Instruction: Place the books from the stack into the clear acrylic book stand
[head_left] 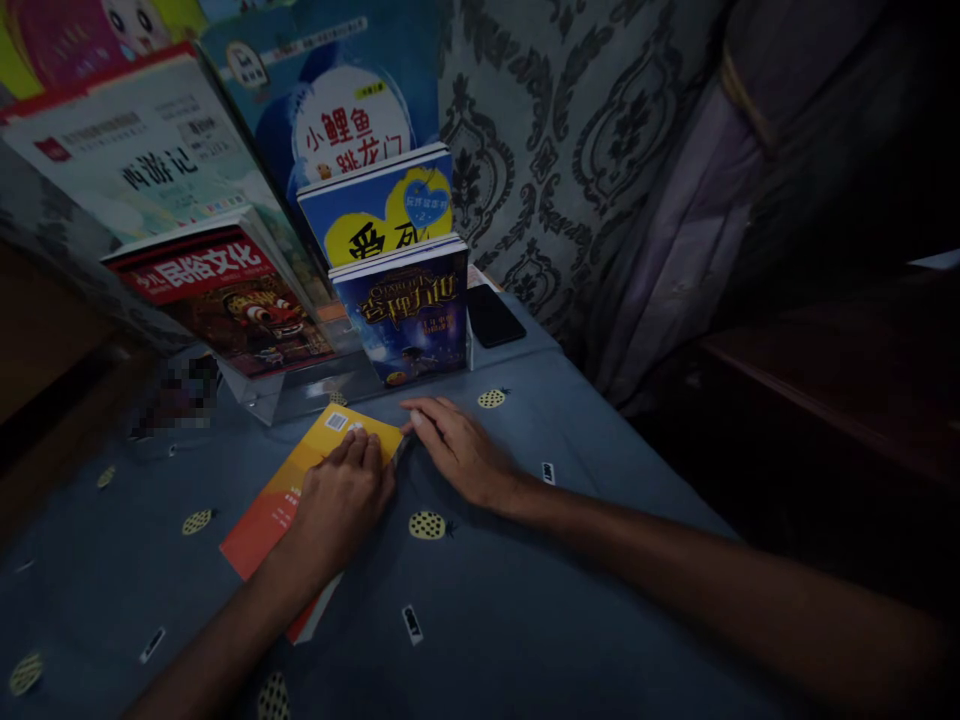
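Observation:
A yellow-to-orange book lies on the blue cloth, its barcode side facing up. My left hand rests on top of it, fingers laid flat over the cover near the upper end. My right hand is at the book's upper right corner with thumb and fingers stretched out. Its fingertips are at or against that corner; whether they touch cannot be made out. Just beyond the hands, a clear book stand holds upright books, including a dark blue book and a red-topped book.
Behind stand a blue-and-yellow book, a pale green book and a larger blue book. A black phone lies right of the stand. The table's right edge runs beside patterned wallpaper and a tied curtain.

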